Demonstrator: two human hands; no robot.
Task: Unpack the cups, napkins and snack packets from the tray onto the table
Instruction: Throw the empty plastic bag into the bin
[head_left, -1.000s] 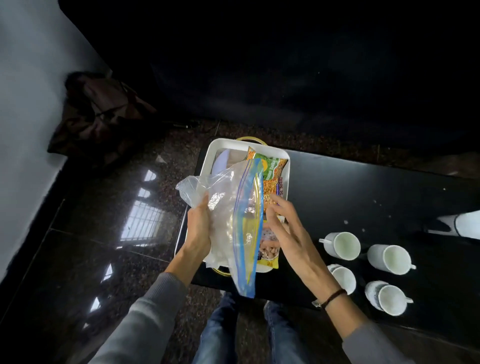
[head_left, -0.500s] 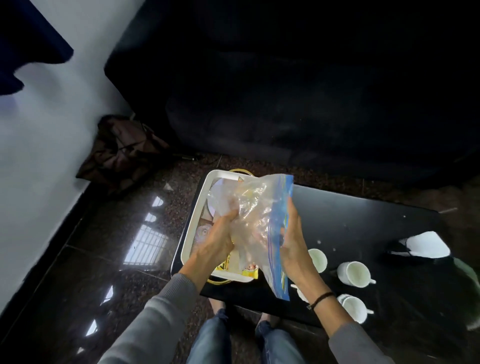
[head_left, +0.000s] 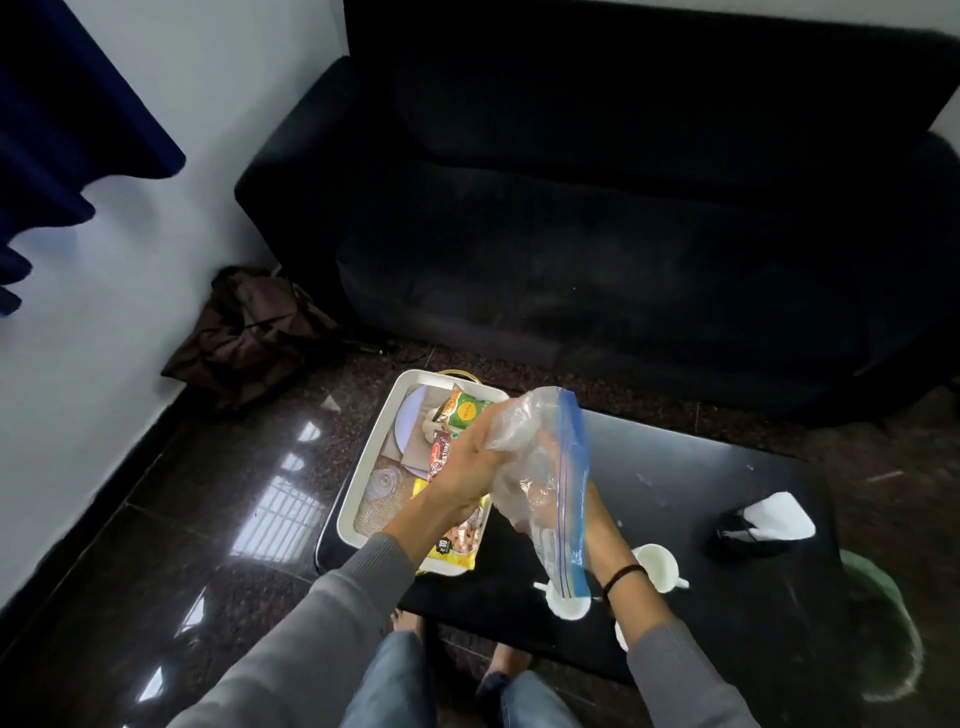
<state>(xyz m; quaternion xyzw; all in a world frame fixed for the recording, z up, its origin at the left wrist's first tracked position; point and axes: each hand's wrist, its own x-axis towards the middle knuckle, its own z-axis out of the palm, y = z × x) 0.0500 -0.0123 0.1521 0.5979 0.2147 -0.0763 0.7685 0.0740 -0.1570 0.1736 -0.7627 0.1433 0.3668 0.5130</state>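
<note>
Both hands have a grip on the clear zip bag (head_left: 540, 467) at the centre of the frame: the left hand (head_left: 470, 462) is clenched on its crumpled upper part, while the right hand (head_left: 597, 519) sits behind the plastic, mostly hidden, so how it closes I cannot tell. Left of the bag, the white tray (head_left: 363, 467) rests on the black tabletop (head_left: 727, 519) with snack packets (head_left: 467, 410) inside, partly covered by the left forearm. Lower right of centre, two white cups (head_left: 655, 564) stand on the tabletop, cut off by the bag and right wrist. Farther right lies a white napkin (head_left: 779, 519), blurred.
</note>
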